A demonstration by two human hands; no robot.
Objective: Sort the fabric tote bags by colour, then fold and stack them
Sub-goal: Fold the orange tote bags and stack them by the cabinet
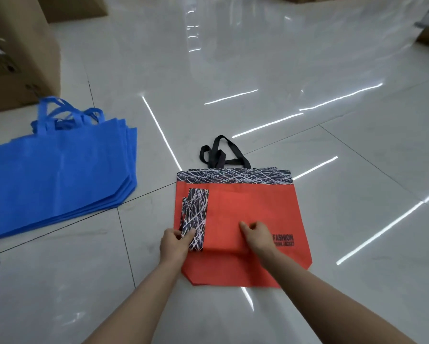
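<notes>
**Thin red bag, best gripped at its edges**

Nearest the camera, the left hand [175, 242] pinches the patterned strip [195, 218] at the red bag's [248, 212] left edge; the right hand [257, 235] rests on the cloth, fingers [243, 225] curled, gripping nothing clear. Flat on the floor [307, 306], the bag looks light, limp and crease-prone. Farther left lies the blue stack [59, 167].

"FASHION" on orange tote bag [240, 219]
</notes>
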